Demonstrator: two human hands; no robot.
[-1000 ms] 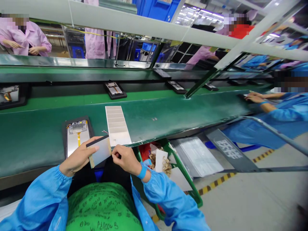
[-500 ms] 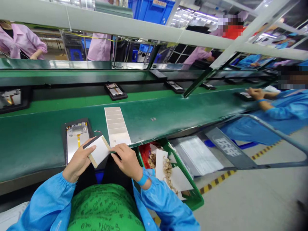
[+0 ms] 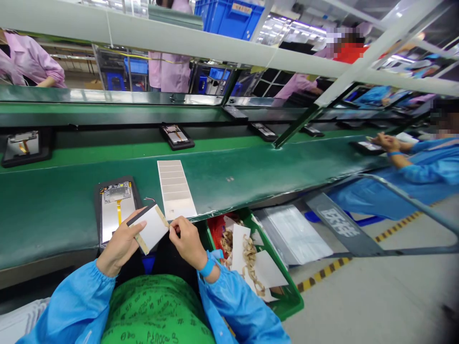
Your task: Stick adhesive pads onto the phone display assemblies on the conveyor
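A flat white battery (image 3: pixel 153 230) with a black end, thin wires and tan tape strips along two edges is gripped in my left hand (image 3: pixel 122 243), thumb on its face. My right hand (image 3: pixel 187 240) pinches at the battery's right corner, at the end of a tan tape strip (image 3: pixel 161 216); whether a bit of its backing is between the fingertips is too small to tell. Behind my left hand an opened tablet (image 3: pixel 115 203) lies on the green bench, its circuit board and orange ribbon cable showing. A white sheet of strips (image 3: pixel 176 188) lies right of it.
Below the bench edge, a green crate (image 3: pixel 292 301) holds paper scraps and curled tan strips. Beside it are clear plastic sheets (image 3: pixel 296 234) and a grey cart (image 3: pixel 337 220). More opened tablets (image 3: pixel 178 136) sit on the belt (image 3: pixel 222 149). A co-worker's hands (image 3: pixel 387 142) are at the right.
My right fingers have drawn into a tighter pinch at the battery's corner. The battery, still in my left hand, sits slightly lower and further right in view. The camera has shifted slightly.
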